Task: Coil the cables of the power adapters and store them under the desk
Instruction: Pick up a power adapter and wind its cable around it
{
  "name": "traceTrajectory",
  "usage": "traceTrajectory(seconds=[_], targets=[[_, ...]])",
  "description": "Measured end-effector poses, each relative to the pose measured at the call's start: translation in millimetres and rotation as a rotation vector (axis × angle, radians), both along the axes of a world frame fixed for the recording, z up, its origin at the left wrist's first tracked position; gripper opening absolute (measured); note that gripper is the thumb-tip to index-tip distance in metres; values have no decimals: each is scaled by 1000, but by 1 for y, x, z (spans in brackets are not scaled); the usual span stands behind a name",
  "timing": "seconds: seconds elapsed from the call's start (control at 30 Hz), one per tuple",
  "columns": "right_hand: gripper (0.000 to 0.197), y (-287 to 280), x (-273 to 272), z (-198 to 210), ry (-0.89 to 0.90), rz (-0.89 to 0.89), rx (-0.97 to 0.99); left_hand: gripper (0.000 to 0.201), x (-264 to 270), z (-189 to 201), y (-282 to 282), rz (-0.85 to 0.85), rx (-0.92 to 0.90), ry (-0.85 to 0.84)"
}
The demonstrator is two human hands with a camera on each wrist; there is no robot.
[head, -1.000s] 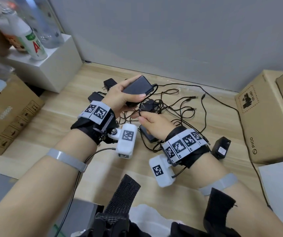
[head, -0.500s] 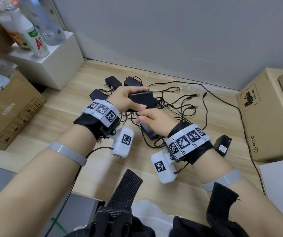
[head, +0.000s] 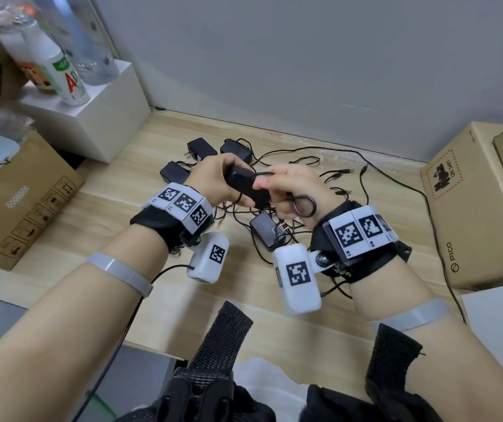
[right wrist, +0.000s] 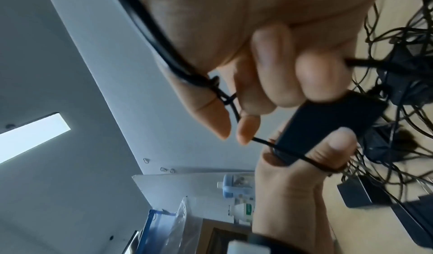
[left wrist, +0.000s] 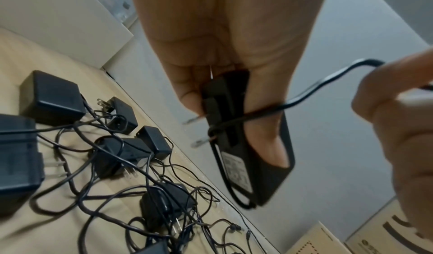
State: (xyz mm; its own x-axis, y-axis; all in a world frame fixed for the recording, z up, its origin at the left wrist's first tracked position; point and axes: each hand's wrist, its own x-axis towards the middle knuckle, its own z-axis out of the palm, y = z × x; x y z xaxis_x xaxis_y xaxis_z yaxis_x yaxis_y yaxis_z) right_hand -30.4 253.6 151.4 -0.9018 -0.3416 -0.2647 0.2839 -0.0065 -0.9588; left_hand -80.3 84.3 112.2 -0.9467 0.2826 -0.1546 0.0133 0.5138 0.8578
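We hold one power adapter up off the desk, between our two hands. Our left hand has its fingers clamped on the adapter body, thumb on one flat face and the others behind it, with the plug prongs sticking out just past the fingertips. Our right hand pinches the adapter's cable between thumb and forefinger, a small loop of it hanging by the heel of that hand.

From the left wrist view, one pass of cable already crosses the body just beyond our left fingers and runs taut to the right ones. To wind well, we judge it best to keep that line under light tension and lay each new turn beside the last, so none slips off the end. We keep the turns clear of the prongs, which could snag the cable. The left thumb can pin each turn while the right fingers slide back along the slack.

The rest of this cable trails down into the tangle of other adapters and cords below our hands. We should draw slack gently, since a hard pull may drag the neighbours or tighten a knot.
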Motion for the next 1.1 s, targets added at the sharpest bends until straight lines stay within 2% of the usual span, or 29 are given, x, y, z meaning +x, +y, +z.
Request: traceTrajectory(seconds=[0.13, 0.23, 0.33, 0.4, 0.5, 0.57, 0.7, 0.73, 0.9, 1.1], targets=[[27, 13, -7, 3, 107, -221, 59, 44, 4, 8, -5, -229, 85, -137], [24, 16, -5, 1, 120, -279, 62, 50, 9, 16, -5, -323, 274, -241], [22, 13, -8, -9, 125, -271, 99, 76, 10, 17, -2, -288, 521, -300], [15, 9, -10, -14, 105, -268, 123, 77, 10, 17, 1, -260, 637, -338], [25, 6, -13, -19, 153, -242, 281, 88, 13, 23, 6, -174, 750, -358], [27, 4, -13, -23, 235, -213, 378, 81, 13, 29, 10, -97, 804, -378], [30, -2, -12, -30, 300, -170, 498, 21, 16, 39, 21, 48, 777, -324], [31, -5, -11, -31, 311, -139, 524, 17, 15, 39, 23, 95, 773, -314], [30, -14, -7, -35, 284, -39, 609, 16, 13, 37, 28, 262, 717, -258], [30, -18, 0, -33, 228, 36, 544, 25, 10, 34, 23, 342, 655, -205]])
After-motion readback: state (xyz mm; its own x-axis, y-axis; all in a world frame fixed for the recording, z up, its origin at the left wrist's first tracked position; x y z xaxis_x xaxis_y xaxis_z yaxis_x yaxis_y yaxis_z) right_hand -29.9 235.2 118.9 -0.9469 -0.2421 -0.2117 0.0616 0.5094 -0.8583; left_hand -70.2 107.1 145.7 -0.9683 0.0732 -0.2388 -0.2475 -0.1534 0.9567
